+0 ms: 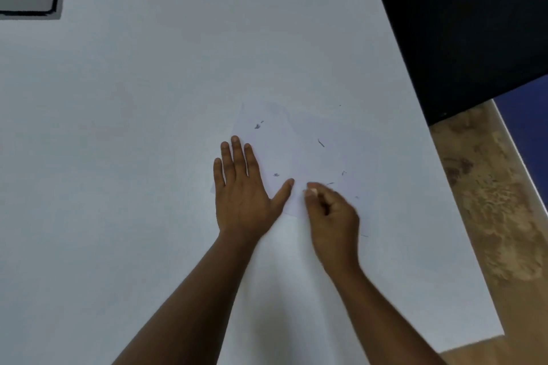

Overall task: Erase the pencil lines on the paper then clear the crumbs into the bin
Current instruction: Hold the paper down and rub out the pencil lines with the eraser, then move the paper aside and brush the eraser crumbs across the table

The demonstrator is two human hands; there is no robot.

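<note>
Paper: laid on the white bench, strewn with dark crumbs.
Left hand: pressed flat on the paper's left edge, fingers spread.
Right hand: curled, fingertips pinched at the paper; anything held cannot be told.

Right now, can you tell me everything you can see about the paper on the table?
The paper is a thin white sheet, lying flat and turned at an angle on the white table, so its edges barely stand out. Small dark crumbs are scattered over it, and a few lie beyond it. The left hand presses flat on its left part. The right hand, fingers curled, touches its near edge; whether it holds an eraser is unclear.
</note>
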